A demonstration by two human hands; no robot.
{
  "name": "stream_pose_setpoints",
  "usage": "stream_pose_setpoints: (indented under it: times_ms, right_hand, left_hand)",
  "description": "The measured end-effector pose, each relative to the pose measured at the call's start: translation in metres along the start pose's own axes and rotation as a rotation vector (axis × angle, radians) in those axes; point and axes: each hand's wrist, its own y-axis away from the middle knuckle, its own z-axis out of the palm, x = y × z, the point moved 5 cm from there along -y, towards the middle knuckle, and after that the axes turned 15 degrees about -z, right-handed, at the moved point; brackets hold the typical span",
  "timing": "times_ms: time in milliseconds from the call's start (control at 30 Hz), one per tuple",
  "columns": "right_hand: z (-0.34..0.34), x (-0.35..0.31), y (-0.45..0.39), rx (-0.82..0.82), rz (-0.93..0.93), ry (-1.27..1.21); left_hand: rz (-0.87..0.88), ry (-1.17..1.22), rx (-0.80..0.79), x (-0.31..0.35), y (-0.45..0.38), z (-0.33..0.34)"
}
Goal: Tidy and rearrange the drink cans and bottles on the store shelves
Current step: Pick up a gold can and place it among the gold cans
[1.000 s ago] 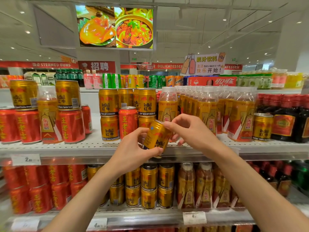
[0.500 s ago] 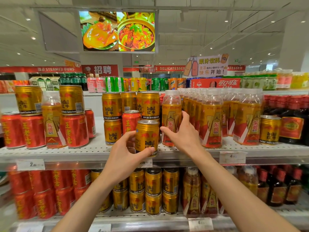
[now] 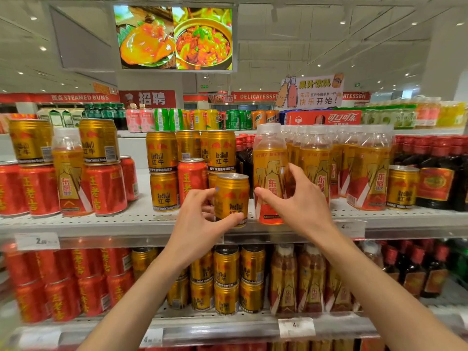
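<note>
On the upper shelf (image 3: 76, 224), toward its left end, two gold cans (image 3: 98, 141) stand stacked on red cans (image 3: 106, 188), with a plastic bottle (image 3: 68, 171) of orange drink between them. Near the middle of the shelf, more gold cans are stacked two high around a single red can (image 3: 191, 178).

The left hand (image 3: 200, 224) grips a gold can (image 3: 231, 198) at the shelf's front edge, thumb curled under its front and fingers round its left side; the can stands upright, and whether its base rests on the shelf I cannot tell.

Just to its right, the right hand (image 3: 297, 201) holds a bottle (image 3: 269, 171) with a clear cap, thumb across the label's lower front and fingers wrapped behind. This bottle tilts slightly and sits at the front edge, touching a row of matching bottles (image 3: 364, 173) that runs rightward.

Beyond them stands a lone gold can (image 3: 402, 186), then dark bottles (image 3: 435, 178) with red caps at the shelf's right end.

The lower shelf (image 3: 228, 325) carries red cans, gold cans and bottles in the same order.
</note>
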Motion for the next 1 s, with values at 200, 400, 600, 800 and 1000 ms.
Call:
stream_pose_setpoints:
  times_ms: [200,400,600,800,1000]
  right_hand:
    - [-0.028,0.008,0.016,0.015,0.009,-0.024]
    - [-0.033,0.017,0.02,0.003,0.024,-0.06]
    - [-0.031,0.02,0.019,-0.005,0.03,-0.084]
    - [-0.032,0.02,0.019,0.007,0.024,-0.097]
    - [-0.033,0.019,0.019,0.004,0.037,-0.1]
  left_hand:
    - [0.075,-0.065,0.064,0.015,-0.005,0.032]
    - [0.182,-0.224,0.207,0.019,-0.003,0.036]
    - [0.36,-0.385,0.142,0.025,-0.01,0.034]
    - [0.243,-0.507,0.053,0.03,-0.032,0.039]
    - [0.18,-0.559,0.069,0.032,-0.039,0.042]
